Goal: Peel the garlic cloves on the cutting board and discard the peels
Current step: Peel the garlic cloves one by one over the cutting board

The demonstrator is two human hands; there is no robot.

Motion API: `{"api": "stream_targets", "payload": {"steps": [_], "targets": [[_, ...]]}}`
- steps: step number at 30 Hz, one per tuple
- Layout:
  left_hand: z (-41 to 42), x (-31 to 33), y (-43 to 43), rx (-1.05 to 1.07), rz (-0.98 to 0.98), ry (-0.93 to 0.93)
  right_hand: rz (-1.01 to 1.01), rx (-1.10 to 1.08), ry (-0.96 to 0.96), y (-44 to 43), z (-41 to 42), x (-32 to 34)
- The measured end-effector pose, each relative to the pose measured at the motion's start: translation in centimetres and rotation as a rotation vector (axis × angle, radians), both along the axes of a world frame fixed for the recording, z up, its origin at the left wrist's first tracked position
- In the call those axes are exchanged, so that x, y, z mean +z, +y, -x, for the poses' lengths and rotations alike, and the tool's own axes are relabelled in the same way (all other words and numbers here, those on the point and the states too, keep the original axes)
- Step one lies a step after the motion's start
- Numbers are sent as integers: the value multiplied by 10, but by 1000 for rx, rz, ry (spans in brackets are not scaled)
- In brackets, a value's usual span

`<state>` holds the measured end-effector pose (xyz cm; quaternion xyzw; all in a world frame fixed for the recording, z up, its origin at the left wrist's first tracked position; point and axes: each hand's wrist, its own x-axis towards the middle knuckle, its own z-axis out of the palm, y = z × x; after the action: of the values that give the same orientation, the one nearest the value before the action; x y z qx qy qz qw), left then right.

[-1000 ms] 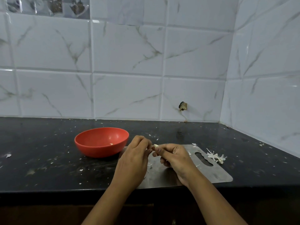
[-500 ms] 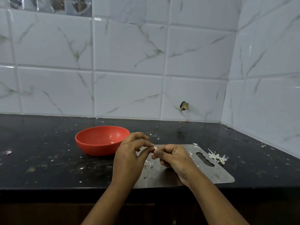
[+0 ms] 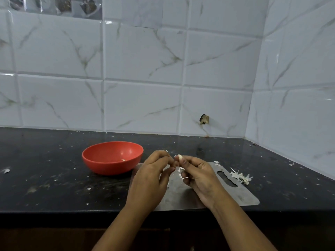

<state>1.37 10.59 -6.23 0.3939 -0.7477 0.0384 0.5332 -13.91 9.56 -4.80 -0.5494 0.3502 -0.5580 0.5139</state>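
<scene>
My right hand (image 3: pixel 198 175) pinches a small white garlic clove (image 3: pixel 180 157) between thumb and forefinger, held above the steel cutting board (image 3: pixel 243 195). My left hand (image 3: pixel 151 175) hovers just left of the clove with its fingers curled, fingertips close to it; whether they pinch a bit of peel I cannot tell. Small white peel flakes (image 3: pixel 180 169) show between the two hands over the board. A heap of peels (image 3: pixel 241 176) lies on the counter beside the board's right end.
A red bowl (image 3: pixel 112 157) stands on the black counter (image 3: pixel 45 178) left of the board, with a pale bit inside. White flecks are scattered over the counter. Tiled walls close in behind and on the right. The counter's front edge runs under my forearms.
My left hand's fingers have drawn slightly away from the clove. More of the clove now shows above my right fingertips. The view has tilted a little.
</scene>
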Motion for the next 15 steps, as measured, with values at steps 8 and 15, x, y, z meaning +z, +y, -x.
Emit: {"api": "stream_targets", "payload": {"steps": [8, 15], "targets": [[-4, -1, 0, 184, -236, 12, 19, -58, 61, -4, -2, -4], [-3, -2, -5, 184, -292, -59, 69, -79, 130, -3, -4, -5]]}}
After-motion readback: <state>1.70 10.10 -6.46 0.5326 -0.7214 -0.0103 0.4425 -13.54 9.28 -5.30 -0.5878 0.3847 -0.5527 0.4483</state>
